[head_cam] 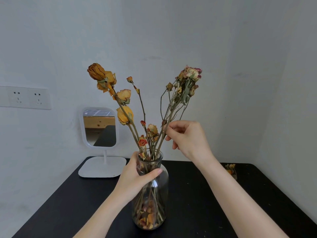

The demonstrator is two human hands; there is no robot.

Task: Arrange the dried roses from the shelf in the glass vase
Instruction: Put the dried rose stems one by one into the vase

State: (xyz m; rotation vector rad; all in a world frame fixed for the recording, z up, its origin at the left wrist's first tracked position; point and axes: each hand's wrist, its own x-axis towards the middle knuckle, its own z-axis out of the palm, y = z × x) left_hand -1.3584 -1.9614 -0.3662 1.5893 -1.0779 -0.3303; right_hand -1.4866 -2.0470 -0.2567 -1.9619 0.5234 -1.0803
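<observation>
A clear glass vase stands on the black table in the middle of the view. Several dried roses stand in it, with loose petals at its bottom. Orange-yellow roses lean up to the left. A pale pink bunch leans up to the right. My left hand wraps around the vase's neck and shoulder. My right hand is above and right of the vase's mouth, its fingertips pinching the stems of the right-leaning bunch.
A white stand mirror sits on the table's back left corner. A few dried flower bits lie at the back right by the wall. Wall sockets are on the left wall.
</observation>
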